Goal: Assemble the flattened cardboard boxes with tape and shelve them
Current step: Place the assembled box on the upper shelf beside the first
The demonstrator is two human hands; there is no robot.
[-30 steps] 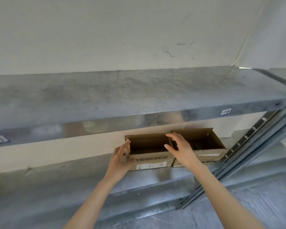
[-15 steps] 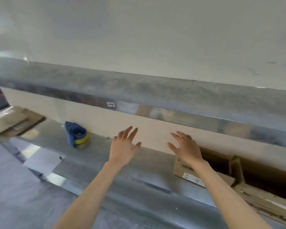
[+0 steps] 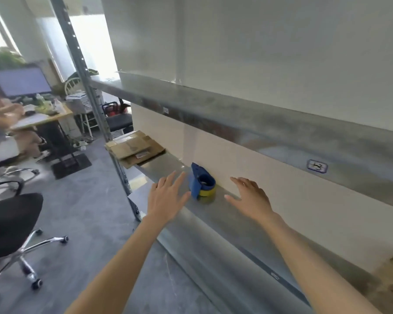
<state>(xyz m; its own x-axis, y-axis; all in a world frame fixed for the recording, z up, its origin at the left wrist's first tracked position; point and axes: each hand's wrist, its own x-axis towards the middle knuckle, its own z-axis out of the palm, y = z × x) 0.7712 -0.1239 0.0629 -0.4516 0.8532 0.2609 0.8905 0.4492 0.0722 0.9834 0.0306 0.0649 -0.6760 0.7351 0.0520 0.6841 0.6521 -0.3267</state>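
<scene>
As left hand (image 3: 167, 198), right hand (image 3: 251, 198) flank dispenser (image 3: 202, 183), flattened boxes (image 3: 135, 147) beyond.

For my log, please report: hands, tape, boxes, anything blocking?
Left hand and right hand open, empty. Tape dispenser on shelf between them. Flat boxes at far end. Nothing blocks them.

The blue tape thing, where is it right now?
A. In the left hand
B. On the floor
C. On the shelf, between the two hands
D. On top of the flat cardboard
C: the blue tape dispenser sits on the metal shelf between the open left hand and the open right hand, and neither hand grips it.
</scene>
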